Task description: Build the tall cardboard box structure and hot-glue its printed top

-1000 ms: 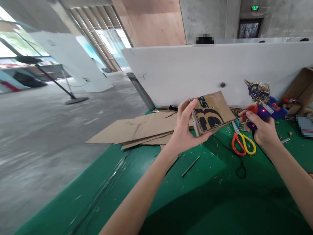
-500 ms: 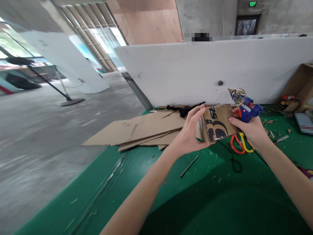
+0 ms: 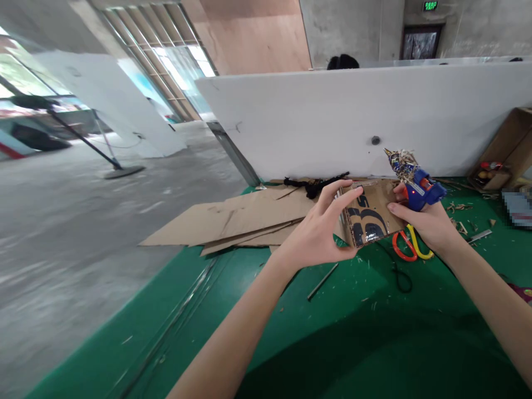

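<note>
Grey concrete floor — white partition

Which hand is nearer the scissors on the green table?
Right. The right hand, holding the glue gun, sits just over the handles of the scissors. The left hand grips the cardboard piece farther left, the cardboard lying between it and the scissors.

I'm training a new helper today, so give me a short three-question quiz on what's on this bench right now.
1. True or false: the left hand holds the glue gun.
2. The table is: A) red, B) green, C) white?
3. Which tool lies on the table beside the right hand?
Key: 1 false, it grips the cardboard piece, and the right hand has the glue gun; 2 B; 3 the scissors.
</note>
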`<act>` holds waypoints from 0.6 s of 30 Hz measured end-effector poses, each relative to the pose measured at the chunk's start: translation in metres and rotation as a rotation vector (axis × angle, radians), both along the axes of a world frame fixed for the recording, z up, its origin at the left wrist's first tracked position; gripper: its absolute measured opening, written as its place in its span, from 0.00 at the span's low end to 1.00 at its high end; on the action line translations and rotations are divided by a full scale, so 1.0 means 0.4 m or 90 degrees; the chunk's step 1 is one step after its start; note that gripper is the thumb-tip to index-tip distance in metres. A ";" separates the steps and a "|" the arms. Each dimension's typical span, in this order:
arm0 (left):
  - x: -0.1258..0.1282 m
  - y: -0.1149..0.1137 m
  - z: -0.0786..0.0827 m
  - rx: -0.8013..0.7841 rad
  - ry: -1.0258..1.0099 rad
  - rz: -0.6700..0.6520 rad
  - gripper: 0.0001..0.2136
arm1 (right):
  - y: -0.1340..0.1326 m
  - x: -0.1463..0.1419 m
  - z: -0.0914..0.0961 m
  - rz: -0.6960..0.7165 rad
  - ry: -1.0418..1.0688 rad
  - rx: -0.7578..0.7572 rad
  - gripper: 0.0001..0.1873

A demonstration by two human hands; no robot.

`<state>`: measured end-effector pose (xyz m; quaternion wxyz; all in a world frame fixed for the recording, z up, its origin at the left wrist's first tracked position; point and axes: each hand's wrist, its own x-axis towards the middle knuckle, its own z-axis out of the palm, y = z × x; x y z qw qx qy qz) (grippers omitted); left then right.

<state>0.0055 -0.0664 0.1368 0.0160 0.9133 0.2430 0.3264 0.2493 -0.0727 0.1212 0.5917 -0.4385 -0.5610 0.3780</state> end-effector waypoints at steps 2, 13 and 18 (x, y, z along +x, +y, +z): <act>0.000 0.000 0.002 0.013 0.002 0.002 0.47 | -0.005 -0.001 0.008 -0.006 -0.011 -0.012 0.20; 0.002 -0.013 0.010 0.032 0.022 0.018 0.51 | -0.006 0.001 0.006 0.005 -0.014 -0.035 0.21; 0.003 -0.017 0.013 -0.003 0.021 0.030 0.53 | -0.012 0.000 0.009 0.006 -0.019 -0.036 0.21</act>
